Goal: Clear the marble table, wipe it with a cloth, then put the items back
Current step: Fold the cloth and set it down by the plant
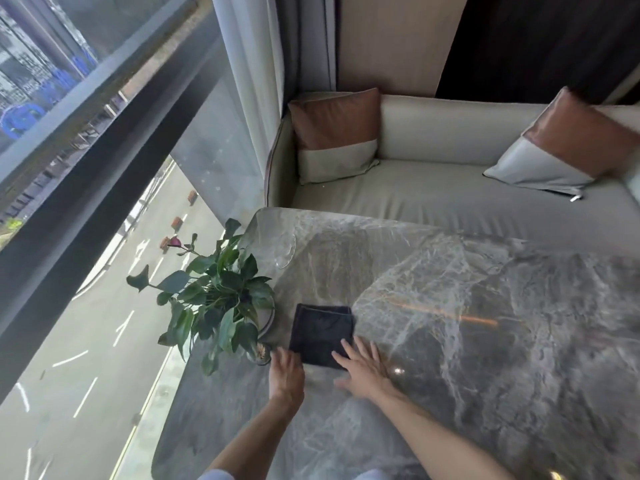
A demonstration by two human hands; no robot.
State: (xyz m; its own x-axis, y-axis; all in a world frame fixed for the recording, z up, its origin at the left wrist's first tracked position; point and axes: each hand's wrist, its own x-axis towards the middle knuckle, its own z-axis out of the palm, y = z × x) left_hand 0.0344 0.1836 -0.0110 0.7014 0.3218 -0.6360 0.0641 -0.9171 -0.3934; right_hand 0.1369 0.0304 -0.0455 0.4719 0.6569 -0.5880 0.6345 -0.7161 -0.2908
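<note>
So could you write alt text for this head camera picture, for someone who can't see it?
Two bare hands, left hand and right hand, rest flat at the near edge of a folded dark square cloth on a grey veined marble table. A leafy green potted plant stands left of the cloth; a beige sofa lies beyond.

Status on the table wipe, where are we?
Most of the marble table is bare, but the potted plant and glass dish remain. In hand: left hand and right hand rest on the folded dark cloth. Whether wiping happened: unclear.
</note>
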